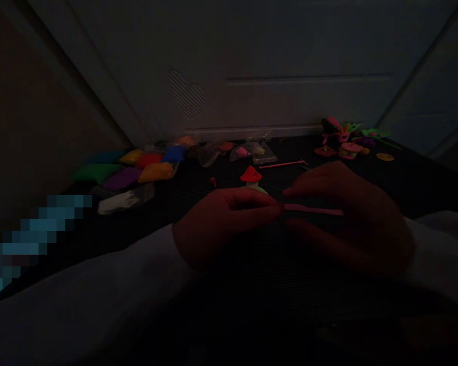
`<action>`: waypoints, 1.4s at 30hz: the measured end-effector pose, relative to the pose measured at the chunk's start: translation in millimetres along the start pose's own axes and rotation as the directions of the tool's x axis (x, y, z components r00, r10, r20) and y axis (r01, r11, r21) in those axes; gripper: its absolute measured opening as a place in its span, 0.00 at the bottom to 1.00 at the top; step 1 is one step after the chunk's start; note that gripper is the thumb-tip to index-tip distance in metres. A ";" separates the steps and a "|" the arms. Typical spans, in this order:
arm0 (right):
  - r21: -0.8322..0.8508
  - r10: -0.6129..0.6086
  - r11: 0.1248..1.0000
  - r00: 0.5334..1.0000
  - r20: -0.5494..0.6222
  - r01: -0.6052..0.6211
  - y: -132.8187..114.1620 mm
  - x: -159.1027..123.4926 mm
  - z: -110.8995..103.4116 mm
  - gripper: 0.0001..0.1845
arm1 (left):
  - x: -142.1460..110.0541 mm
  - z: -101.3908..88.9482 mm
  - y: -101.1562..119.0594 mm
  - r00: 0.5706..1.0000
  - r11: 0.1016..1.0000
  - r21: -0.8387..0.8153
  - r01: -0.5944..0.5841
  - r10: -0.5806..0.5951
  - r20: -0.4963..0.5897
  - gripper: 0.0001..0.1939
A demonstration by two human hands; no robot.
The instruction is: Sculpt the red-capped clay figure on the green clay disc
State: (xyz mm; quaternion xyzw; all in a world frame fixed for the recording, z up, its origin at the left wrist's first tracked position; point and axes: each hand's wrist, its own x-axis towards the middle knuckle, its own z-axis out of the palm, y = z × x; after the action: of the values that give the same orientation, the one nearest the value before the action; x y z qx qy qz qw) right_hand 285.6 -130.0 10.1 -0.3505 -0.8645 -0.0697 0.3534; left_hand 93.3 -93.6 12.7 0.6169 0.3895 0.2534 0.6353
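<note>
The picture is very dark. My left hand (229, 218) reaches in from the left, its thumb and fingers pinched together at the left end of a thin pink clay-modelling tool (313, 209). A small dark red bit seems to sit at the fingertips, too dim to make out. My right hand (359, 218) is around the tool's other end, thumb and fingers spread apart above and below it; its palm is in shadow. Just behind my left hand stands a small clay mushroom with a red cap (251, 174), a pale stem and a green base partly hidden by the hand.
Bags of coloured clay (152, 171) lie at the left, with a white bag (118, 202) nearer. Small clear bags (242, 152) and another pink tool (282, 164) are farther back. Finished clay figures (349, 150) stand at the back right. A red scrap (212, 181) lies left of the mushroom.
</note>
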 end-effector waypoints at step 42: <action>0.108 -0.023 0.994 0.942 0.336 -0.014 11.1 -11.3 8.2 0.08 | -7.8 -6.4 -7.2 0.799 0.275 0.803 -0.529 0.481 0.361 0.09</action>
State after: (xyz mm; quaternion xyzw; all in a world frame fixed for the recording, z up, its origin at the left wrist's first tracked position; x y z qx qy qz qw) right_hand 293.9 -125.0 -4.8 -0.3357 -0.9154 0.0374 0.2190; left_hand 82.5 -96.9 7.4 0.9468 0.2308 0.1893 0.1199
